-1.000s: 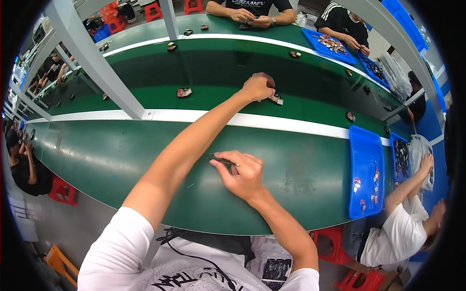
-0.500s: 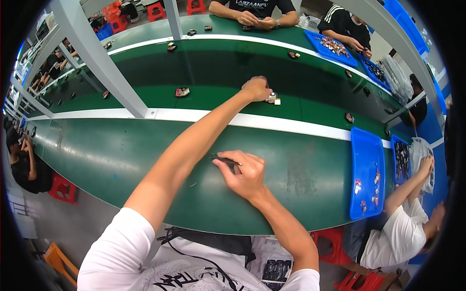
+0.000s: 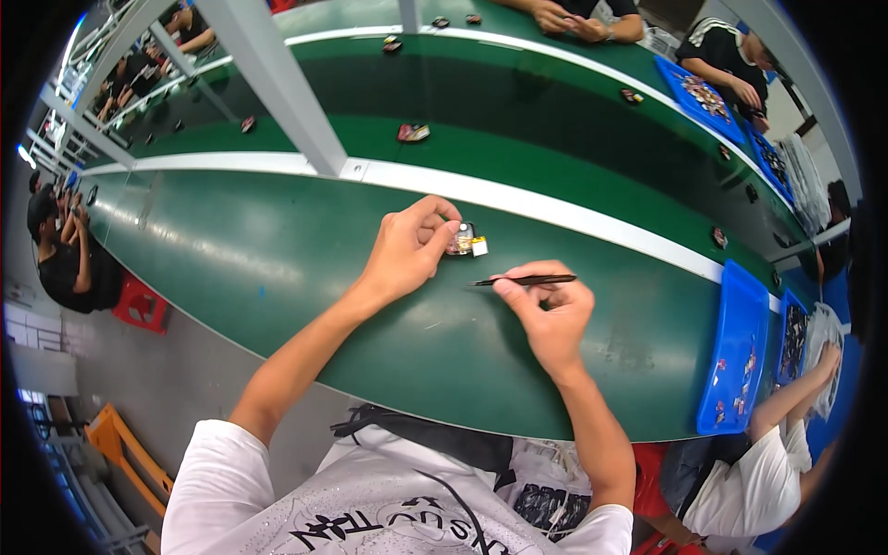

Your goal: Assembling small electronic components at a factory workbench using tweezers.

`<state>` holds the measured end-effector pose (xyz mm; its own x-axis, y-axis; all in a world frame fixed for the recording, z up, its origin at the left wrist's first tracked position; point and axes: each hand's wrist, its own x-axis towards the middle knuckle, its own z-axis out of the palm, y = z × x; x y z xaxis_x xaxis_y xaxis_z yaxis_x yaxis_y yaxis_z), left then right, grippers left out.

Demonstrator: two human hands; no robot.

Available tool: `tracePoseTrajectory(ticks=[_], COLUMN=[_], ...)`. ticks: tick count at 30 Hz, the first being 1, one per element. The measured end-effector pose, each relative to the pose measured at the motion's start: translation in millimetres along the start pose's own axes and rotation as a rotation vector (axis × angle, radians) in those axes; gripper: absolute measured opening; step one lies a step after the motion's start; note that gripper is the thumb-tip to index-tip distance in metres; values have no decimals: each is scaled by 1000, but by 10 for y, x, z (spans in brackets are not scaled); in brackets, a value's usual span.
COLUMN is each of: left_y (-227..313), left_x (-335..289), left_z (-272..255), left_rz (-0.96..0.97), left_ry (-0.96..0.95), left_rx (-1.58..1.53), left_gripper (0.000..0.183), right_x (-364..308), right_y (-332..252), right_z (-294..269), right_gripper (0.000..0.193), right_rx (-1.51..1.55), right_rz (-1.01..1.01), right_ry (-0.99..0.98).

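Note:
My left hand (image 3: pixel 400 248) is closed on a small electronic assembly (image 3: pixel 462 240) above the green worktop, its fingers along the left side. The assembly has a dark casing, a round pale part near its top and a yellow-and-white piece (image 3: pixel 479 246) sticking out to the right. In my right hand (image 3: pixel 555 319) is a pair of dark, slim tweezers (image 3: pixel 548 279), pinched between thumb and fingers. Their tip points left, just below the assembly, and stays apart from it.
A white rail (image 3: pixel 518 213) divides the worktop (image 3: pixel 407 342) from the green belt, where another assembly (image 3: pixel 413 132) lies. A grey post (image 3: pixel 277 83) rises at left. At right stands a blue tray (image 3: pixel 735 342) with small parts. Co-workers sit across and to both sides.
My left hand has come back from the belt to the worktop, bringing the assembly with it. My right hand, still with the tweezers, is now beside it. The whole view has shifted.

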<state>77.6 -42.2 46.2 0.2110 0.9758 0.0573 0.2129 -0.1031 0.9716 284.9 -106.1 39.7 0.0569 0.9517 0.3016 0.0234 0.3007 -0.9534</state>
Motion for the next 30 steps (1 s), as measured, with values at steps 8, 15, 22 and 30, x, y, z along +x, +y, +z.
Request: tracePoseTrajectory(ticks=[8,15,22,30], left_y=[-26,28,26,26], left_x=[-140,-196,-215,-214], left_z=[-100,-118,-96,-96], left_rz=[-65,-132,-140,-164], left_ry=[-91,-165,-225,-233], left_rx=[-261,-312,-315,-326], left_gripper=[12,10,10,11], right_x=[36,-27,-19,-16], right_y=[28,-19,-6,8], right_z=[53,18,27,28], right_gripper=[16,18,18,17], right_rx=[53,18,-53,-68], right_rz=[49,26,-46,-55], right_ry=[1,-35,-65,-57])
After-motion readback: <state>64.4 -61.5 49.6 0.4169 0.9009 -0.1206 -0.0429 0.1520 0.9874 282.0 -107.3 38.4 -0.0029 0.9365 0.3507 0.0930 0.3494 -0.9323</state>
